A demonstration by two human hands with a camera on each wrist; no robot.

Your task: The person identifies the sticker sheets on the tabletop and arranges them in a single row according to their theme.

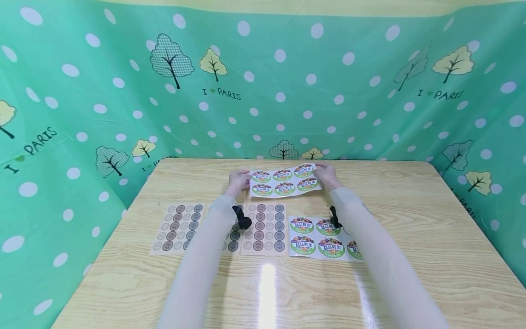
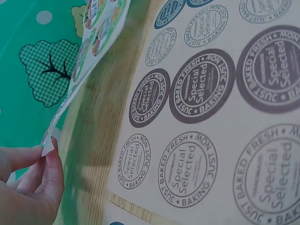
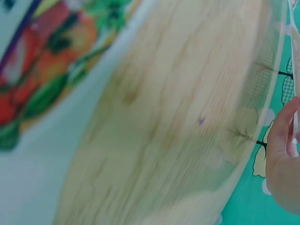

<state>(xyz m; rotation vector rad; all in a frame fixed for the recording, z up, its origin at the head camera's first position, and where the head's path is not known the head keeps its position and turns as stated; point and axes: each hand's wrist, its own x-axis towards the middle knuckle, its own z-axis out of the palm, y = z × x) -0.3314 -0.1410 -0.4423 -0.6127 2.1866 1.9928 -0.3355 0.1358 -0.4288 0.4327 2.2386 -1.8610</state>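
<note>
A white sheet of oval fruit stickers is held up above the far part of the table, its printed face toward me. My left hand pinches its left edge between thumb and fingers; in the left wrist view that hand has a small corner folded at the fingertips. On the other side my right hand grips the right edge near the top corner. In the right wrist view only part of the right hand shows, at the right border, with the sheet's edge in its fingers.
Another fruit sticker sheet lies nearer on the wooden table, partly under the right forearm. To its left lie sheets of round "Special Selected" labels, one partly hidden by the left arm. A green dotted curtain hangs behind the table.
</note>
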